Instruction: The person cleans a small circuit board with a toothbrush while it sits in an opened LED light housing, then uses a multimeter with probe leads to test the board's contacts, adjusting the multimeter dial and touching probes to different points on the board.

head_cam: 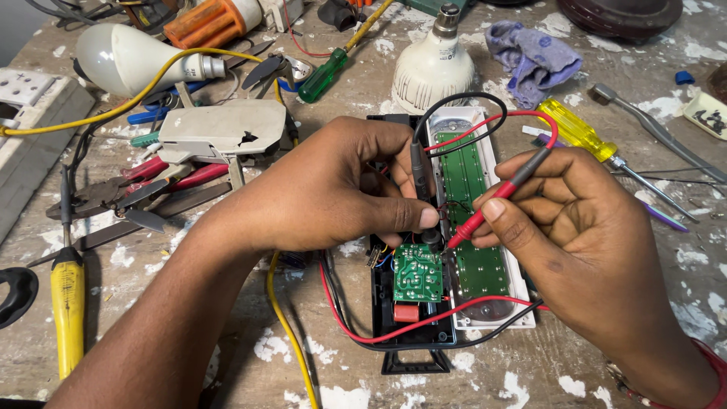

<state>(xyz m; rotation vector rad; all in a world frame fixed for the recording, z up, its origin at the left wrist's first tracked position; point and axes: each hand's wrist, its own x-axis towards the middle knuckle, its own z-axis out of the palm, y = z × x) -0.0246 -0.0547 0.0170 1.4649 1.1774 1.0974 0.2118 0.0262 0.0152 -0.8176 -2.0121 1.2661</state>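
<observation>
A: Probing going on, centre of frame. Left hand (329,189) pinches a slim black test probe (417,163) between thumb and fingers, tip down near the small green circuit board (417,274).

B: Right hand?

A: Right hand (564,220) has fingers pressed together around a red test probe (496,203), held like a pen, its tip touching just above that same board.

B: Where's the board sitting?

A: Inside an opened black plastic casing (413,344), lower centre. Just right of it, touching, a long white tray with a green strip board (466,178). Red and black probe leads (401,327) loop under the casing.

B: Surroundings?

A: Worn paint-flecked wooden bench (681,295). White bulb (433,68) upper centre, purple crumpled cloth (532,57) beside it, yellow-handled screwdriver (581,130) upper right, green-handled screwdriver (324,73) top centre. Red-handled pliers (148,182) at left, yellow-handled tool (67,310) lower left, large white bulb (125,57) upper left.

B: Contact point clear?

A: Black tip is hidden by the thumb, cannot tell.
</observation>
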